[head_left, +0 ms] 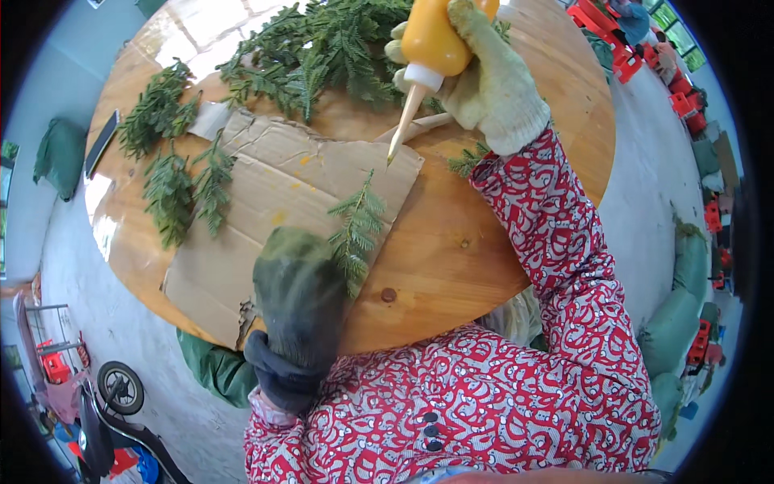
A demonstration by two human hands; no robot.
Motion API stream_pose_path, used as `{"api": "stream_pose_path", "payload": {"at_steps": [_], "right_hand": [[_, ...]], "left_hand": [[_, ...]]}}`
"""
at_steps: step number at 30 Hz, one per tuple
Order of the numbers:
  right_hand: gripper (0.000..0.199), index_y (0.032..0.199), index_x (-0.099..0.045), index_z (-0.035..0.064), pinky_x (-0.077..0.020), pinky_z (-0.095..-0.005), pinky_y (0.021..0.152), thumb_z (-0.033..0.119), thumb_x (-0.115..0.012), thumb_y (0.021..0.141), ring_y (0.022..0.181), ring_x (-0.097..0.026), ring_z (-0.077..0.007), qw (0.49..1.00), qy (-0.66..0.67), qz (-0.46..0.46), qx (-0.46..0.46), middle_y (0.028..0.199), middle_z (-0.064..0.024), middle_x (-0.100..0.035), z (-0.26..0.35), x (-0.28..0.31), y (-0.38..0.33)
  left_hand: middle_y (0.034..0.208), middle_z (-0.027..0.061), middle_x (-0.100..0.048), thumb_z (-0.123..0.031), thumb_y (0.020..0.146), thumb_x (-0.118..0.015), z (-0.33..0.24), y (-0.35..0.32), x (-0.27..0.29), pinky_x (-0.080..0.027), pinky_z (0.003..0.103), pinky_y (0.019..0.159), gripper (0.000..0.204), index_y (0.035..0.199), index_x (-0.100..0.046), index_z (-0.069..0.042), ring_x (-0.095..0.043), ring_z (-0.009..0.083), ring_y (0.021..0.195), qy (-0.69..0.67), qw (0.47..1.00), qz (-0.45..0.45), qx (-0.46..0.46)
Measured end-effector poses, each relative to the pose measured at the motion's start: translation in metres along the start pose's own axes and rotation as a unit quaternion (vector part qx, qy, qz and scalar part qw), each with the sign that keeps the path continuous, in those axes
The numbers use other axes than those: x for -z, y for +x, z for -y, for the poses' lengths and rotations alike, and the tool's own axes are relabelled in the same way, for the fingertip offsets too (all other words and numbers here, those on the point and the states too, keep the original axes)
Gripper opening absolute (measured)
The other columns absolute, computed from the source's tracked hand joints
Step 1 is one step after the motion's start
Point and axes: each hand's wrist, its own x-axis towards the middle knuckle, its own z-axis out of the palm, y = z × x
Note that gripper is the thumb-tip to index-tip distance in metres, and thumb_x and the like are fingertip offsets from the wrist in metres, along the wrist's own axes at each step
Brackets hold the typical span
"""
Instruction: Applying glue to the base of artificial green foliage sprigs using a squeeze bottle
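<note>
Fir sprig [357, 224], 1 pc: just R of L hand [298, 282] (nearer; blurred, grip can't tell), long axis running away from wearer. Yellow squeeze btl [434, 44]: clasped in R hand [493, 90], nozzle [405, 123] down-L twd sprig tip.

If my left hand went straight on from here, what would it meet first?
Your left hand would probably cross over the cardboard and meet the green branch pile first, though its height is unclear.

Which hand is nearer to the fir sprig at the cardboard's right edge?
Left. The left hand is just left of the fir sprig; contact is unclear. The right hand holds a yellow squeeze bottle farther off, beyond the sprig's far tip and rightward.
</note>
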Motion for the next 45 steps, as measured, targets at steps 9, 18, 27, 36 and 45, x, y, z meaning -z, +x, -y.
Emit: {"api": "stream_pose_path", "payload": {"at_steps": [9,18,27,36,45], "right_hand": [[0.037,0.118,-0.053,0.0037,-0.0592,-0.0449,0.067,0.035,-0.059,0.098,0.086,-0.068,-0.03,0.997,0.001,-0.044,0.061,0.097,-0.0165,-0.066,0.011,-0.001,0.003],[0.05,0.131,-0.045,0.0021,-0.0606,-0.0499,0.077,0.036,-0.059,0.098,0.096,-0.068,-0.036,0.995,-0.008,-0.037,0.09,0.113,-0.0222,-0.063,0.015,0.029,0.02],[0.04,0.123,-0.051,0.0059,-0.0589,-0.0453,0.068,0.035,-0.06,0.098,0.084,-0.067,-0.0311,0.993,0.061,-0.03,0.094,0.096,-0.0153,-0.064,0.024,0.017,0.021],[0.036,0.12,-0.053,0.0017,-0.0623,-0.0424,0.067,0.024,-0.065,0.095,0.089,-0.068,-0.0279,0.988,0.064,-0.058,0.125,0.102,-0.0132,-0.065,0.018,0.016,0.02],[0.052,0.129,-0.044,0.0063,-0.0614,-0.0496,0.072,0.038,-0.065,0.094,0.092,-0.067,-0.0366,0.983,0.084,-0.103,0.123,0.108,-0.0184,-0.063,0.021,0.045,0.018]], "left_hand": [[0.119,0.0219,-0.062,0.0,0.077,-0.066,0.02,-0.001,-0.014,-0.044,0.049,0.098,0.032,0.109,-0.064,0.001,-0.058,0.0421,0.113,-0.025,0.997,-0.064,-0.03],[0.113,0.0177,-0.068,0.008,0.082,-0.062,0.049,-0.009,0.012,-0.047,0.043,0.101,0.028,0.11,-0.066,0.004,-0.064,0.035,0.111,0.072,0.981,-0.18,-0.008],[0.094,0.0177,-0.067,0.004,0.08,-0.063,0.074,0.003,0.035,-0.052,0.042,0.076,0.027,0.107,-0.063,0.001,-0.066,0.0356,0.085,0.052,0.975,-0.21,0.044],[0.107,0.0173,-0.066,-0.004,0.088,-0.061,0.046,0.003,0.044,-0.049,0.041,0.088,0.018,0.105,-0.066,-0.001,-0.064,0.0319,0.1,0.196,0.976,0.044,0.083],[0.108,0.0161,-0.067,-0.005,0.084,-0.064,0.113,0.031,0.068,-0.048,0.043,0.089,0.015,0.099,-0.066,-0.001,-0.062,0.0339,0.101,0.219,0.974,-0.048,0.028]]}}
